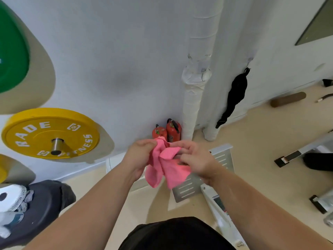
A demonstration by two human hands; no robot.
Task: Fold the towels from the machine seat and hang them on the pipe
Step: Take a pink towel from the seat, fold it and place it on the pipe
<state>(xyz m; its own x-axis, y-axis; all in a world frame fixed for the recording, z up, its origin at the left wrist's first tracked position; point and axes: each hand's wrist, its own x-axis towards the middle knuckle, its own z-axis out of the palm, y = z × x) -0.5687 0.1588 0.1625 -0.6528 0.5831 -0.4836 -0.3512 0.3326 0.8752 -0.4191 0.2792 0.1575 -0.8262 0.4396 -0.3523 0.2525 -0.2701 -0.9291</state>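
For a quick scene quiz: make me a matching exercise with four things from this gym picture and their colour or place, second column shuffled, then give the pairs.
Column one:
1. towel
2. lettered weight plate
3. fire extinguishers
4. black strap

Column two:
A. hanging on the wall, right of the wrapped pipe
B. pink, held by both the left hand and the right hand
C. red, standing on the floor at the foot of the wall
D. yellow, on a peg at the left

Pairs: 1-B, 2-D, 3-C, 4-A
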